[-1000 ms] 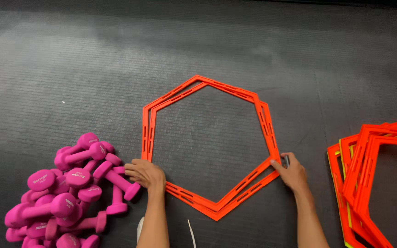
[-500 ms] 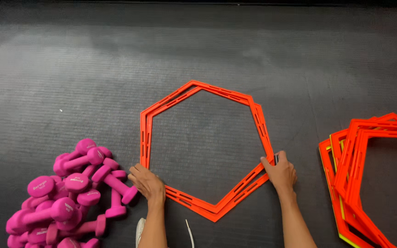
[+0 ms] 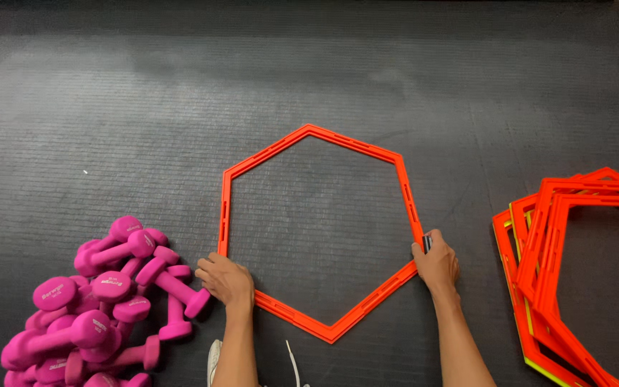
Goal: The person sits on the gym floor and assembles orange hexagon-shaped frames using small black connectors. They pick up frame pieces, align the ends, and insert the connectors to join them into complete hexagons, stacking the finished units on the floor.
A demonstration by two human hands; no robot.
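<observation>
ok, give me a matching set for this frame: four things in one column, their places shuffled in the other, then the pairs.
Things:
1. orange hexagonal plastic frame
2. heap of pink dumbbells
3. stack of orange hexagonal frames
4. right hand

Places:
A. far right on the floor, partly cut off by the picture's edge
B. on the single frame's lower right corner
C. lower left on the dark floor
D. flat in the middle, between the two hands

Pairs: 1-D, 2-C, 3-A, 4-B

The left hand rests at the single frame's lower left corner.
</observation>
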